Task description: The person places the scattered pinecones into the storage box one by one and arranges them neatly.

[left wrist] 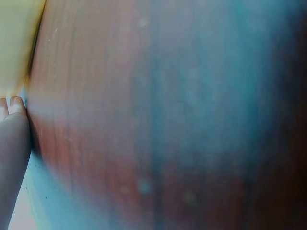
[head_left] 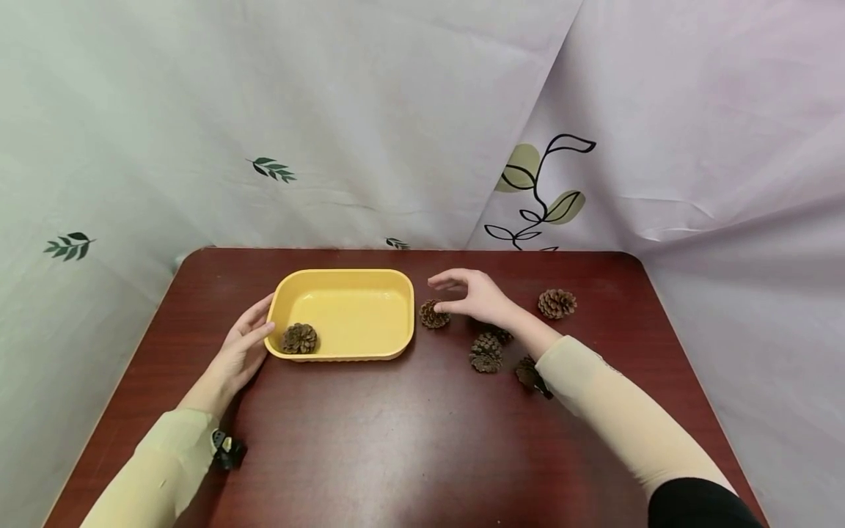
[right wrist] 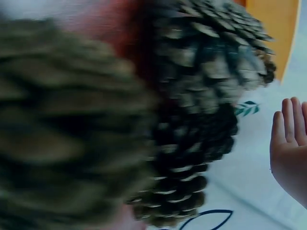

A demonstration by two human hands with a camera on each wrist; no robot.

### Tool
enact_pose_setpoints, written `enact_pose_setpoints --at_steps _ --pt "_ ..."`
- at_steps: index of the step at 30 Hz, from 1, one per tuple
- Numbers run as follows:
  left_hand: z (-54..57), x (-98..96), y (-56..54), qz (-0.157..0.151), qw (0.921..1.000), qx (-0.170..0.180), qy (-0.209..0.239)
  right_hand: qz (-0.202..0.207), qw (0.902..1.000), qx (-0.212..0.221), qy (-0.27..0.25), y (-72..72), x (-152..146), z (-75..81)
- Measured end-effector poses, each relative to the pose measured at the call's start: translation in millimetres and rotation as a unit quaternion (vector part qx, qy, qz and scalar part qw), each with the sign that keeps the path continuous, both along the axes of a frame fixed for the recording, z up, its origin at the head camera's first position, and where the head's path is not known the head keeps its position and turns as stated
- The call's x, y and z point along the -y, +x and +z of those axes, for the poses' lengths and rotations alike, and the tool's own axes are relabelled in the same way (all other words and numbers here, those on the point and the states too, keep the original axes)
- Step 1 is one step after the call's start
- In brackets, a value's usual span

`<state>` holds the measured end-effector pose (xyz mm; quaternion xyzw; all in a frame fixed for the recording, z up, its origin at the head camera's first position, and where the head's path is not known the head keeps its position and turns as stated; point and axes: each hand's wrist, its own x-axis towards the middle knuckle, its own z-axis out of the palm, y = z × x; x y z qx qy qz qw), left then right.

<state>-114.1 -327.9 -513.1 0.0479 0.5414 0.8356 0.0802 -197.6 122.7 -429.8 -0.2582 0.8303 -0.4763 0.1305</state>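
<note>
A yellow tray (head_left: 350, 276) stands toward the back left of the table, with one pine cone (head_left: 300, 340) in its front left corner. At the tray's left end, my left hand (head_left: 243, 350) rests its fairly straight fingers and thumb against the wall and rim; in the left wrist view, fingertips (left wrist: 17, 106) meet the tray (left wrist: 13, 48). Just right of the tray lies another pine cone (head_left: 432, 316). My right hand (head_left: 478, 297) reaches over it, thumb and fingers spread, the thumb overlapping the cone; I cannot tell whether they touch.
Under my right forearm lie a pine cone (head_left: 486, 355), a partly covered pine cone (head_left: 503, 335) and a pine cone (head_left: 528, 371) by the sleeve. Farther right is one more pine cone (head_left: 557, 303). The dark red table (head_left: 370, 455) backs onto a white curtain (head_left: 370, 110).
</note>
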Motion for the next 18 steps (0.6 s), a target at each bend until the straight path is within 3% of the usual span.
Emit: enact_pose_setpoints --at_steps 8,13,18 --pt "-0.6 -0.8 0.4 0.001 1.0 -0.002 0.005 0.013 0.9964 -0.038 0.075 0.1 -12.9 -20.7" --pt "-0.3 -0.4 -0.5 0.003 1.0 -0.001 0.006 0.025 0.9874 -0.08 0.134 -0.1 -14.3 -24.6" --pt "-0.6 -0.9 -1.0 0.002 0.9999 -0.002 0.011 0.036 0.9837 -0.093 0.15 -1.2 -14.1 -28.4"
